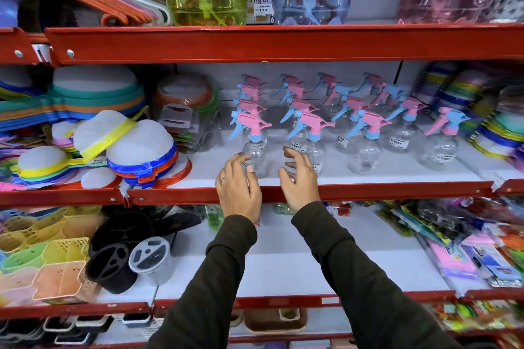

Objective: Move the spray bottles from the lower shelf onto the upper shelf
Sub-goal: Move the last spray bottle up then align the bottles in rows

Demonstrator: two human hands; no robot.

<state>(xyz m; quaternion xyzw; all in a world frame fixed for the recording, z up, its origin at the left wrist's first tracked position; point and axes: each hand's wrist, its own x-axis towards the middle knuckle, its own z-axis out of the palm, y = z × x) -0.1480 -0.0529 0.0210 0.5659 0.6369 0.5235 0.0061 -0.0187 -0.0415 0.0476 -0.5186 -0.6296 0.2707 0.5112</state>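
Nearest the camera, your two dark sleeves rose from the bottom centre of the frame across the lower shelf [283, 261], whose white middle lay bare between the black caddies [119, 249] at lower left and the packets [465, 244] at lower right. No spray bottle showed there, so the move looked all but finished.

At frame centre your hands crossed the red front lip of the upper shelf [368, 191]. Your left hand [238, 187] had its fingers loosely curled and spread, the tips at or just beside the front left bottle [255, 150]; whether they truly touched it I could not tell, but they were not closed round it. Your right hand [297, 178] was likewise half open and gripped nothing, close against the next bottle [310, 147]. That pose read as nudging or steadying the front row, not carrying.

Behind them the spray bottles [365, 142] stood upright in rows running to the back wall, triggers pointing left, which let the heads nest closely.

The free room was the white strip in front of the row and the gap towards the bagged lids [184, 110] on the left. To the right, stacked coloured ware [499, 127] crowded the last bottle, and the shelf above [269, 42] hung low over the heads at the back.
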